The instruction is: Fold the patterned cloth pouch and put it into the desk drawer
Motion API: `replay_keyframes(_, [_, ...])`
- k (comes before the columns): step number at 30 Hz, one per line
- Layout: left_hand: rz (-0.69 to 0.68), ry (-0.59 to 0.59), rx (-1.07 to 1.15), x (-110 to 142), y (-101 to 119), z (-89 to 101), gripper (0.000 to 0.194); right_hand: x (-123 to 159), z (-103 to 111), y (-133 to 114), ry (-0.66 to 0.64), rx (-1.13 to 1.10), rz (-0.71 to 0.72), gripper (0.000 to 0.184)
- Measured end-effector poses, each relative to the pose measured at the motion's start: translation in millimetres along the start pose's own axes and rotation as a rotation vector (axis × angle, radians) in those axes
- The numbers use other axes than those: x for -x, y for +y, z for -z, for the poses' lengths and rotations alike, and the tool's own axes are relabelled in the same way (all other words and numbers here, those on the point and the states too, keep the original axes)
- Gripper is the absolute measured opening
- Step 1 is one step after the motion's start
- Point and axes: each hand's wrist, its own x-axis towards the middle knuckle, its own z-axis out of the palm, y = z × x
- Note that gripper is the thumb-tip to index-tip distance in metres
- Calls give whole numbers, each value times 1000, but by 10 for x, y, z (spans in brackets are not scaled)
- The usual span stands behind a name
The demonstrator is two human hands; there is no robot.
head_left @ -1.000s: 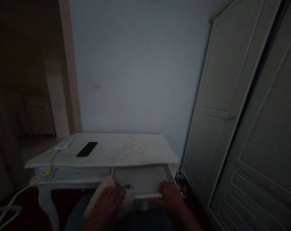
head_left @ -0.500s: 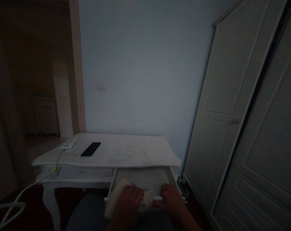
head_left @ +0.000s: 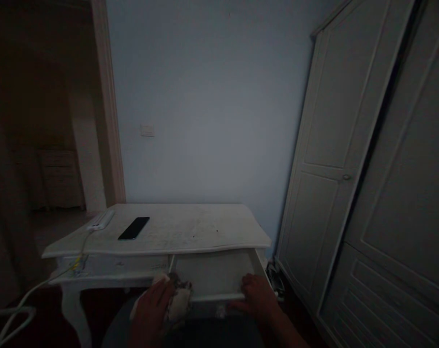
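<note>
A white desk drawer (head_left: 215,273) is pulled out at the right side of the desk, its inside bare. At the drawer's front left corner, my left hand (head_left: 154,302) presses a pale, crumpled cloth (head_left: 179,303) with dark patches, fingers bent over it. My right hand (head_left: 257,295) is closed over the right part of the drawer's front panel, fingers inside and thumb outside. A clear knob (head_left: 220,311) shows on the drawer front, left of my right thumb.
On the white desk (head_left: 183,222) lie a black phone (head_left: 134,228) and a white power strip (head_left: 101,220). Its white cable (head_left: 33,291) hangs off the left side. A grey-white wardrobe (head_left: 321,183) stands at the right, with dark items (head_left: 275,280) on the floor beside it.
My left hand and the cloth moved right along the drawer front, then back left to its left corner. My right hand keeps hold of the drawer front. The view shifted slightly.
</note>
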Motion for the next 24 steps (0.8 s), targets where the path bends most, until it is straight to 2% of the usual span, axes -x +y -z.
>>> replay_keyframes(4, [-95,34,-62,21,497,-174,56,-17,-28,14,-19,-4,12,77])
replay_keyframes(7, [-186,76,6,-133,882,-207,44,-25,-40,13,-29,18,-17,73])
replay_keyframes(9, [-252,66,30,-267,1058,-184,40,-27,-44,9,-31,36,-34,72])
replay_keyframes(11, [-261,23,21,-363,1112,-133,46,-28,-44,8,-31,41,-29,72])
replay_keyframes(13, [-209,-18,-13,-385,1014,-66,65,-28,-38,9,-26,36,-15,74])
replay_keyframes(15, [-148,-22,-54,-325,778,-3,80,-29,-28,8,-30,31,-4,76])
replay_keyframes(18, [-147,49,-77,-131,309,49,79,-24,-11,-3,-37,22,-6,76])
replay_keyframes(20, [-136,101,-51,12,48,36,89,-16,0,-13,-29,11,-18,77])
replay_keyframes(22, [-121,121,38,126,-103,-20,101,-7,11,-20,-20,1,-24,77])
replay_keyframes(24, [-47,140,185,193,-134,-105,96,-3,18,-21,-13,-1,-17,75])
